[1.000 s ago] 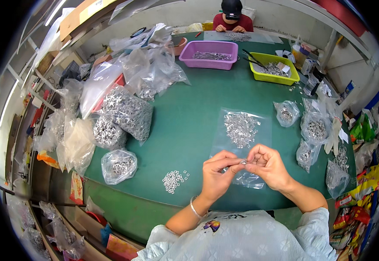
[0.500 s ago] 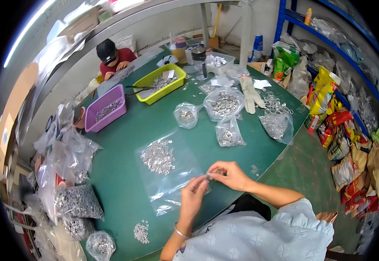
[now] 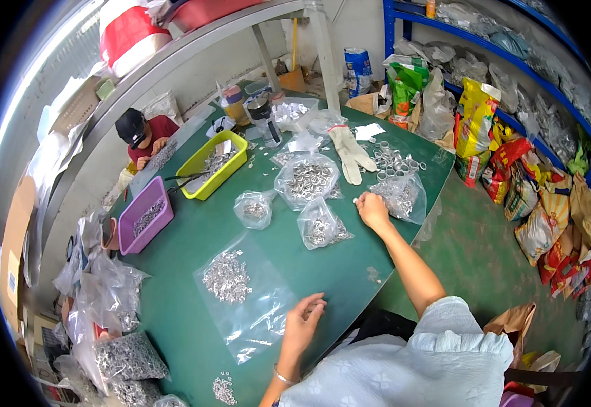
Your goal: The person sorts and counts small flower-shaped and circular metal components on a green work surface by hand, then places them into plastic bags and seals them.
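Note:
My right hand is stretched forward over the table's right side. Its fingers are pinched together, with a small pale speck at their tips that I cannot make out. Just right of it is a transparent bag of small metal parts, with loose metal rings behind it. My left hand hovers near the front edge, fingers loosely bent and thumb apart, with nothing visible in it. Beside that hand lies a flat transparent plastic bag with a pile of small metal pieces on it. A smaller pile sits nearer me.
Bagged metal parts and a white glove lie on the green table. Yellow-green and purple bins stand farther left. A co-worker sits at the far left. Blue shelving and colourful sacks line the right.
My hands have parted. The right has reached forward to the bag near the rings, while the left stays by the flat bag. The view has shifted toward the right.

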### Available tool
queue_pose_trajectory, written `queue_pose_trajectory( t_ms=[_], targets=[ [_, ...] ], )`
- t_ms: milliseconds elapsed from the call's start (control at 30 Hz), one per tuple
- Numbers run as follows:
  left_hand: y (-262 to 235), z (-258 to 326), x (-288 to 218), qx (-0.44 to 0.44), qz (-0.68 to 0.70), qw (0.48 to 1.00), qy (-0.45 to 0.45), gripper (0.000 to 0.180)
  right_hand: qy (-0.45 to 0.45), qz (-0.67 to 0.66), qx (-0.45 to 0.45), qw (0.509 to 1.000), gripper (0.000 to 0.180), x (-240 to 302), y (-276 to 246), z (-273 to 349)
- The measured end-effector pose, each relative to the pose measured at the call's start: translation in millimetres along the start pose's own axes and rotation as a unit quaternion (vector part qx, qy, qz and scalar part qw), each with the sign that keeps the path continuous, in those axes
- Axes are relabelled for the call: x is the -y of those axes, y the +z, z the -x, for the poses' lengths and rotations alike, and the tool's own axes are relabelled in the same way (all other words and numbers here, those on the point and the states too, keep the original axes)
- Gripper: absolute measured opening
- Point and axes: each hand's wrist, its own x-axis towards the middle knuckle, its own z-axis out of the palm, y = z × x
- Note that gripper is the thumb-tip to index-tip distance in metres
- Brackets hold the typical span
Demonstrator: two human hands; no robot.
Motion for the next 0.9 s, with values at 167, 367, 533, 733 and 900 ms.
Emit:
queue_pose_trajectory(
  t_ms=[167,367,533,733,900],
  targets=[
    [-1.7,3.3,3.4,-0.007,-0.005,1.0,-0.011,0.027,-0.004,0.054,-0.038,0.998,0.018,16.9,-22.4,38.4],
    [1.4,5.3,14.3,-0.01,0.009,0.999,-0.033,0.027,-0.093,-0.088,-0.195,0.972,0.011,19.3,-89.6,102.2],
    [5.3,11.2,8.9,-0.024,-0.052,0.998,0.003,0.026,-0.161,-0.015,-0.335,0.928,0.049,-18.0,-112.7,88.9],
    [-25.5,62.1,-15.6,-0.147,-0.43,0.883,0.121,0.052,-0.097,-0.132,-0.185,0.969,0.109,-69.6,-85.4,69.8],
    [-63.1,89.0,16.7,-0.235,-0.56,0.794,-0.008,0.052,-0.049,-0.455,-0.148,0.877,0.095,-91.3,-63.7,36.1]
  ],
)
